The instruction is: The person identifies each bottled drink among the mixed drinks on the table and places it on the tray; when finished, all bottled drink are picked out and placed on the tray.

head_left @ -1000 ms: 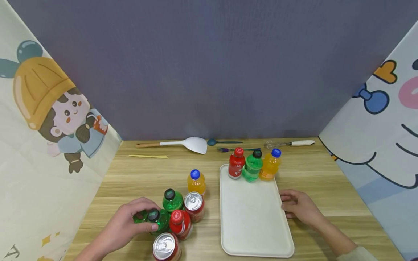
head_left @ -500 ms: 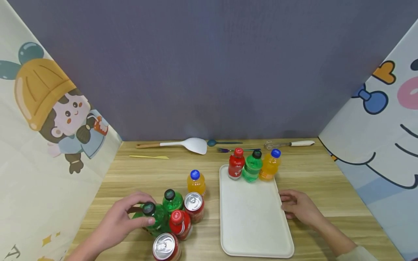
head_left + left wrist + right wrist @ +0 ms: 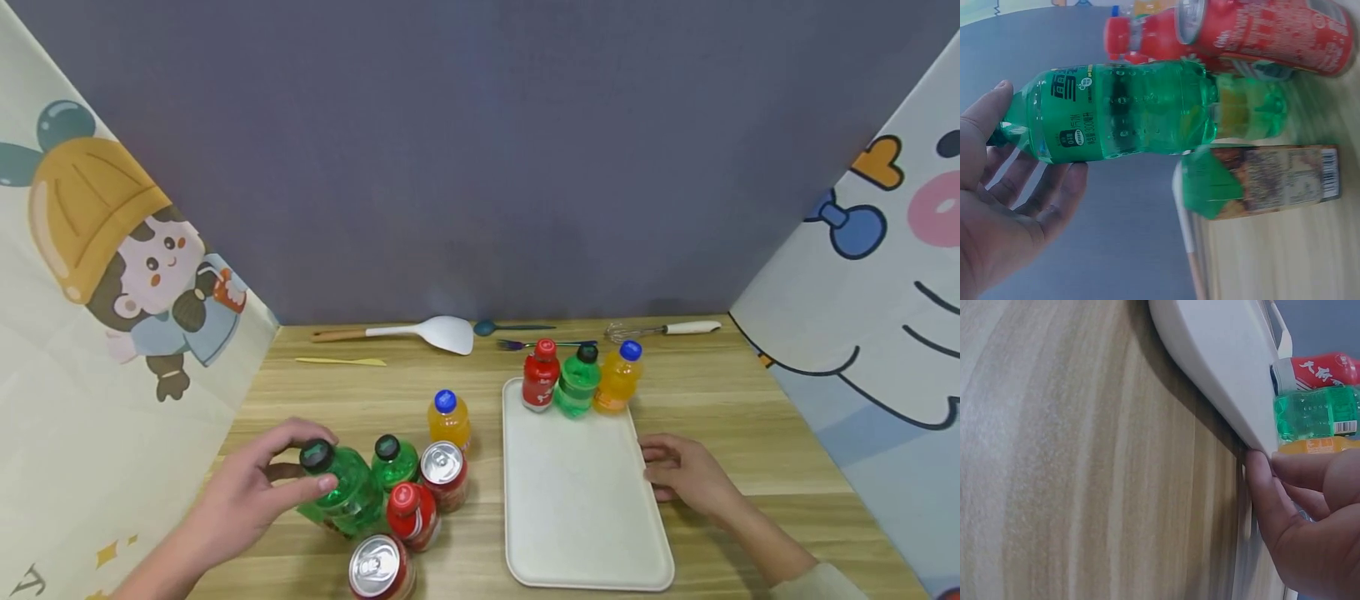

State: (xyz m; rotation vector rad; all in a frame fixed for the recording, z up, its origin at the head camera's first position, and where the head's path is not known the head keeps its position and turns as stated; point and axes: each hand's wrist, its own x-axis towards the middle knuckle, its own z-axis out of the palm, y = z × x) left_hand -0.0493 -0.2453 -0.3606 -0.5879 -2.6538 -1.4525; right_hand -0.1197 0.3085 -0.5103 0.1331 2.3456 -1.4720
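Observation:
My left hand (image 3: 243,496) grips a large green soda bottle (image 3: 1122,115) near its black cap, thumb on one side and fingers on the other. The bottle is raised above the crowded drinks. A brown carton with a green top (image 3: 1285,181) stands below it in the left wrist view, mostly hidden from the head view. Beside it are a smaller green bottle (image 3: 395,465), a red bottle (image 3: 412,517), an orange bottle (image 3: 449,423) and two red cans, one at the back (image 3: 444,475). My right hand (image 3: 693,475) pinches the right edge of the white tray (image 3: 585,517).
At the tray's far end stand a red bottle (image 3: 540,377), a green bottle (image 3: 577,383) and an orange bottle (image 3: 617,379). Along the back wall lie a white spatula (image 3: 446,335), a dark spoon (image 3: 486,328), a fork (image 3: 517,344), a whisk (image 3: 663,330) and a yellow knife (image 3: 341,362).
My left hand has lifted the large green bottle out of the group, up and to the left. The right hand stays at the tray's edge.

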